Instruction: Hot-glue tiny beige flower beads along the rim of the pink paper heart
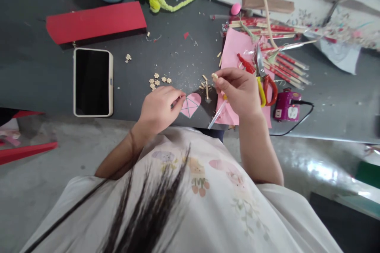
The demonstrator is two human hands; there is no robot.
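Note:
A small cream flower-shaped piece [214, 77] sits pinched between the thumb and forefinger of my right hand [239, 91], raised over the table. My left hand [160, 106] has its thumb and forefinger closed on the left edge of a pink paper heart [191, 104] with dark crossing lines. The fingers cover part of that heart. Beyond my left hand lies a group of similar flower pieces [156, 76]. Short pale sticks [207, 90] are scattered between the heart and my right hand, and a thin clear tube [217, 114] lies just below them.
Scissors [261, 67] with red and yellow handles rest on pink paper [233, 47] at right. Nearby are red-wrapped sticks [285, 67] and a purple device [287, 104] with a black cable. A phone [92, 82] and a red box [96, 21] occupy the left.

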